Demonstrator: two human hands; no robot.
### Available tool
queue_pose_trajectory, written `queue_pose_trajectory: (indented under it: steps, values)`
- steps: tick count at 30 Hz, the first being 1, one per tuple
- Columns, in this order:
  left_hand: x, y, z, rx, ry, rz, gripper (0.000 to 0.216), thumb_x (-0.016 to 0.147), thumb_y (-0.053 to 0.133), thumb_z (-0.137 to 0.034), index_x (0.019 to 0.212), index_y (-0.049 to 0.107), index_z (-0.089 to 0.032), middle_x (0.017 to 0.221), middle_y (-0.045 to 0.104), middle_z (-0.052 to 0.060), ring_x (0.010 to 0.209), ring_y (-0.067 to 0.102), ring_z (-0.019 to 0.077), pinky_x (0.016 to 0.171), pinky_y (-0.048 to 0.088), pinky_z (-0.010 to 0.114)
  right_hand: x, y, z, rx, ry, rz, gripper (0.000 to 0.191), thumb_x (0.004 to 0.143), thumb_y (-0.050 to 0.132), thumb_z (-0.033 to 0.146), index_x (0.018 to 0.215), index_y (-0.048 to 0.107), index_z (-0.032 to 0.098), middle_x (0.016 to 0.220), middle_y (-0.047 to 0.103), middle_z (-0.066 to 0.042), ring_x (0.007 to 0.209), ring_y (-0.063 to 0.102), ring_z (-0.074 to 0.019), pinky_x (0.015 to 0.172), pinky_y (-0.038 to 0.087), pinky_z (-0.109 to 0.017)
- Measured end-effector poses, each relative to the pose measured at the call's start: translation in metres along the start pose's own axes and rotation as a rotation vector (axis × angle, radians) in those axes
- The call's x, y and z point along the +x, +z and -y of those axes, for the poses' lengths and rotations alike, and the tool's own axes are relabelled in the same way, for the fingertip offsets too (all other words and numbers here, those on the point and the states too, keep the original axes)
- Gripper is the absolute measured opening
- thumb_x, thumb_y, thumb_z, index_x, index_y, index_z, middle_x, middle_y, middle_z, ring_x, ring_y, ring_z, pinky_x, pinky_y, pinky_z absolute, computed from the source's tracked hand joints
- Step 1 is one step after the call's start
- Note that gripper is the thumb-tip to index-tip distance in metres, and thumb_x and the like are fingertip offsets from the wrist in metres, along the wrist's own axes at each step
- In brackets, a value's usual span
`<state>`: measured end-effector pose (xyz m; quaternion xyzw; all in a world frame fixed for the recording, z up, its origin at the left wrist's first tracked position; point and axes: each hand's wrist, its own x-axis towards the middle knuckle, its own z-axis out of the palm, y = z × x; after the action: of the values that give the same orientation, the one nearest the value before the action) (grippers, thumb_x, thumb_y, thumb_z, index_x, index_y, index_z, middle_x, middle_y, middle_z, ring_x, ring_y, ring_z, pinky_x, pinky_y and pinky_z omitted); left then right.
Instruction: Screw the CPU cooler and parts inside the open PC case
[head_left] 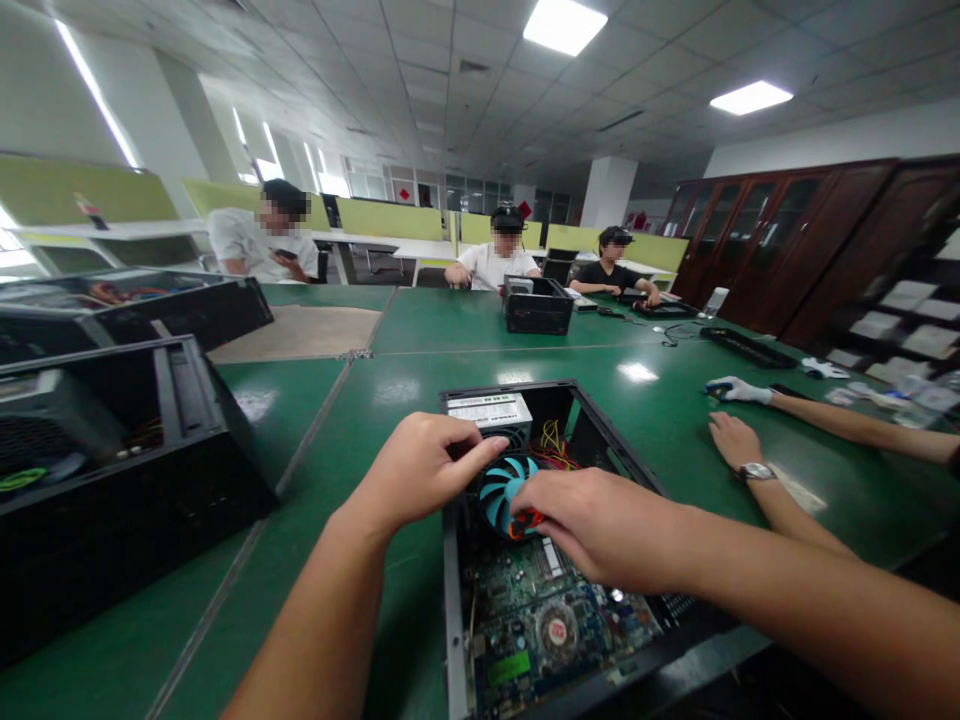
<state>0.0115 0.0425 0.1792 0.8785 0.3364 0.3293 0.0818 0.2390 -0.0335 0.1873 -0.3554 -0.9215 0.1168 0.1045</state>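
Fan: blue cooler, sat in the open case over the board, just below the power supply.
Left hand: half closed, thumb and fingertips pinched on the fan's upper left rim.
Right hand: fingers bent down over the fan's lower right edge, by a small red part; whether they gripped could not be told.
Handling: probably light, with a stiff plastic frame. The blades looked thin and likely fragile, so the rim seemed the place to hold, not the blades.
Wires: red and yellow bundle just beside the fan at its upper right; it could snag on anything lifted past it.
Edges: the case walls stood near on the left and far sides, thin metal and perhaps sharp to a knuckle.
Room: open straight upward. Green table ran to the left, between the case and a second case.
Co-worker: a bare hand with a watch and a gloved hand lay on the table to the right, well apart from the case.
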Motion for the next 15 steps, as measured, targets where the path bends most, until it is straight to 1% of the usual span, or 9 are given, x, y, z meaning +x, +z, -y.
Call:
queue_pose_trajectory:
  steps: [2,5,8,10,12,13,15]
  values:
    - [-0.001,-0.002,0.000,0.008,0.005,-0.004,0.047,0.095,0.058,-0.043,0.056,0.057,-0.017,0.051,0.051,-0.005,0.049,0.044,0.0081,0.054,0.027,0.026,0.007,0.008,0.002,-0.081,-0.038,0.043,0.029,0.092,0.051,0.007,0.118,0.060,0.015,0.111,0.069,-0.009,0.096,0.066,-0.0208,0.083,0.053,-0.032]
    - [-0.002,-0.004,0.000,0.014,0.011,-0.018,0.047,0.095,0.058,-0.043,0.056,0.056,-0.017,0.051,0.050,-0.005,0.049,0.042,0.0080,0.054,0.027,0.026,0.017,0.021,0.003,-0.196,-0.075,0.062,0.031,0.090,0.052,0.004,0.118,0.059,0.014,0.109,0.068,-0.009,0.091,0.067,-0.0217,0.074,0.053,-0.032]
    - [-0.002,-0.007,-0.001,0.018,0.009,-0.033,0.048,0.094,0.058,-0.044,0.055,0.055,-0.017,0.051,0.050,-0.005,0.050,0.042,0.0087,0.054,0.027,0.026,0.025,0.029,0.006,-0.252,-0.060,0.044,0.020,0.097,0.053,0.015,0.115,0.061,0.013,0.104,0.069,-0.010,0.091,0.067,-0.0253,0.070,0.053,-0.034]
    - [-0.002,-0.008,-0.002,0.020,0.004,-0.033,0.047,0.094,0.058,-0.044,0.055,0.055,-0.017,0.051,0.051,-0.004,0.050,0.043,0.0091,0.054,0.027,0.026,0.027,0.029,0.009,-0.238,-0.019,0.025,0.016,0.099,0.055,0.022,0.111,0.063,0.016,0.099,0.071,-0.010,0.091,0.068,-0.0263,0.074,0.054,-0.035]
    - [-0.003,-0.010,-0.003,0.032,0.003,-0.031,0.047,0.095,0.057,-0.044,0.056,0.055,-0.017,0.051,0.050,-0.004,0.051,0.043,0.0090,0.054,0.028,0.025,0.020,0.023,0.013,-0.131,-0.016,-0.036,0.018,0.098,0.053,0.019,0.112,0.064,0.021,0.102,0.071,-0.009,0.095,0.068,-0.0243,0.083,0.054,-0.035]
    - [-0.003,-0.011,-0.004,0.043,0.002,-0.035,0.048,0.095,0.057,-0.043,0.055,0.055,-0.017,0.051,0.049,-0.004,0.050,0.042,0.0090,0.054,0.027,0.025,0.012,0.018,0.015,-0.037,-0.032,-0.099,0.022,0.098,0.050,0.018,0.115,0.063,0.023,0.105,0.071,-0.008,0.098,0.067,-0.0229,0.089,0.054,-0.035]
    - [-0.005,-0.016,-0.004,0.062,0.003,-0.051,0.047,0.095,0.056,-0.043,0.056,0.054,-0.017,0.052,0.048,-0.004,0.051,0.042,0.0091,0.054,0.028,0.025,-0.011,0.011,0.020,0.202,-0.004,-0.303,0.027,0.099,0.049,0.022,0.122,0.060,0.028,0.112,0.069,-0.006,0.104,0.066,-0.0211,0.094,0.054,-0.037]
